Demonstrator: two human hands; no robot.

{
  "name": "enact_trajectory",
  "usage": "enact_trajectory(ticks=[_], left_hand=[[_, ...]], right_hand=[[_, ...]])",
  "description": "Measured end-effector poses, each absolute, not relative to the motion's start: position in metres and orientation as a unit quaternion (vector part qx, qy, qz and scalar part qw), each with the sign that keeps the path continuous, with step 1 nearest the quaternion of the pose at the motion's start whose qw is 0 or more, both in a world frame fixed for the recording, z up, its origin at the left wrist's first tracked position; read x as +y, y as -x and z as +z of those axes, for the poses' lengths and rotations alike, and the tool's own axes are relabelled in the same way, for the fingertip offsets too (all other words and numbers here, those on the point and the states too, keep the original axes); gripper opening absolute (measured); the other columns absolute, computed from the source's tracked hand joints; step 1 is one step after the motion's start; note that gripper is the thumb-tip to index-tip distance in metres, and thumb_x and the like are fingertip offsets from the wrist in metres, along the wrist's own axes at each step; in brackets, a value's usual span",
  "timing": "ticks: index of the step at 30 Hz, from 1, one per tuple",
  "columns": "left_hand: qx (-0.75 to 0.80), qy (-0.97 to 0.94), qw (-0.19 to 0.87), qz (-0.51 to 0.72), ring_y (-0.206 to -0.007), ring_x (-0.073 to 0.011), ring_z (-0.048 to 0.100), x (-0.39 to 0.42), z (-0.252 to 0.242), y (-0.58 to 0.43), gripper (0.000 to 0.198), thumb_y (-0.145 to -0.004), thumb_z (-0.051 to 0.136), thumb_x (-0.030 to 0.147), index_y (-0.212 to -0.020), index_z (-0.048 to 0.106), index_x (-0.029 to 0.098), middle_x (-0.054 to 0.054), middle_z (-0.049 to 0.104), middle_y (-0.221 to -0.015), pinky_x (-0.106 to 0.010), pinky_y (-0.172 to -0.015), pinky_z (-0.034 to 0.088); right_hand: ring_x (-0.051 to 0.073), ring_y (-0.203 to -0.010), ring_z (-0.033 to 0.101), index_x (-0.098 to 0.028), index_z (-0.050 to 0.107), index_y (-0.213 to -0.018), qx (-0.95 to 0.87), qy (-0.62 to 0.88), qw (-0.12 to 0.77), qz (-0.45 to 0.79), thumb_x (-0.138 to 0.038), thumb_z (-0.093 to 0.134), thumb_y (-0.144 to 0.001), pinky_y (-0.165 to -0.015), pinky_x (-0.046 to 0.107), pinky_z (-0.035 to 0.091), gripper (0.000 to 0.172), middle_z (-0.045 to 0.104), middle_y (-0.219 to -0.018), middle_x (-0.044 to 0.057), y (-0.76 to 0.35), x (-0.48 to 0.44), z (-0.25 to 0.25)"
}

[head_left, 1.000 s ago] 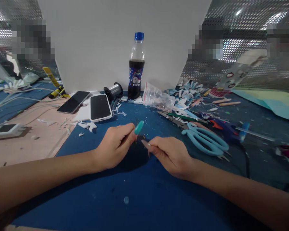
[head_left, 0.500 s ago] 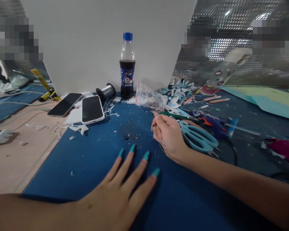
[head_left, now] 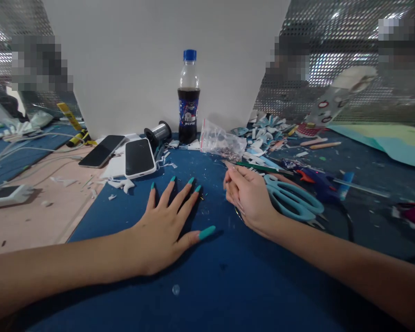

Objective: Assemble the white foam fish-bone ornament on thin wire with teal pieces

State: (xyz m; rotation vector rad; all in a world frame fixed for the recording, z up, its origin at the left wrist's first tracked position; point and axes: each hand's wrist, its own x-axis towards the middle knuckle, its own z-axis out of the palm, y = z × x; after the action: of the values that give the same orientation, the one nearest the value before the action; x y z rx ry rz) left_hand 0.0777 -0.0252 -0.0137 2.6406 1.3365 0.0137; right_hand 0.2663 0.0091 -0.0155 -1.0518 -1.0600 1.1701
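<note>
A clear, waisted plastic bottle (head_left: 188, 108) with a blue cap stands upright, its label reading PEPSI. In front of it, the left hand (head_left: 164, 230) lies palm-down on the blue mat (head_left: 207, 295), fingers spread apart. Front-right of the bottle, the right hand (head_left: 251, 196) curls its fingers together; what they grip I cannot tell. Farther right of the bottle lie scissors (head_left: 300, 213) with looped, light-blue handles. A crinkled transparent bag (head_left: 216, 137) slumps just right of it.

The blue worktop (head_left: 263, 286) is being occupied by a bottle (head_left: 189, 110), clear bag (head_left: 221, 140), scraps (head_left: 263, 133), scissors (head_left: 295, 197) and glue gun (head_left: 320, 184).
</note>
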Motion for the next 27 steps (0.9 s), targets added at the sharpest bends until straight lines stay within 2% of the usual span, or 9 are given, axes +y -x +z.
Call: enact_trajectory(ticks=[8,15,27], left_hand=[[0.429,-0.899,0.085,0.023,-0.139,-0.0359,0.000,-0.010,-0.019,-0.074,0.072,-0.086,0.020,0.064,-0.145,0.003,0.026,-0.005,0.002,-0.153,-0.059,-0.108,0.014],[0.461,-0.883,0.081,0.038,-0.137,-0.0422,0.001,0.000,-0.020,-0.072,0.068,-0.085,0.022,0.065,-0.144,0.012,0.033,-0.002,0.009,-0.153,-0.070,-0.101,0.011],[0.423,-0.901,0.091,0.030,-0.139,-0.0367,0.003,0.011,-0.018,-0.069,0.069,-0.084,0.020,0.066,-0.144,0.014,0.031,-0.006,0.010,-0.153,-0.059,-0.108,0.014]], right_hand=[[0.003,-0.026,0.022,-0.019,0.044,-0.056,-0.465,0.450,0.577,0.498,-0.037,0.054,-0.085,-0.031,0.020,0.016,0.036,0.029,-0.031,-0.010,-0.266,0.011,-0.019],[0.004,-0.025,0.022,-0.019,0.044,-0.055,-0.467,0.456,0.571,0.497,-0.034,0.052,-0.087,-0.031,0.021,0.016,0.037,0.029,-0.030,-0.010,-0.267,0.010,-0.017],[0.004,-0.025,0.022,-0.019,0.044,-0.054,-0.464,0.460,0.569,0.501,-0.036,0.054,-0.085,-0.032,0.022,0.016,0.037,0.029,-0.030,-0.009,-0.265,0.010,-0.016]])
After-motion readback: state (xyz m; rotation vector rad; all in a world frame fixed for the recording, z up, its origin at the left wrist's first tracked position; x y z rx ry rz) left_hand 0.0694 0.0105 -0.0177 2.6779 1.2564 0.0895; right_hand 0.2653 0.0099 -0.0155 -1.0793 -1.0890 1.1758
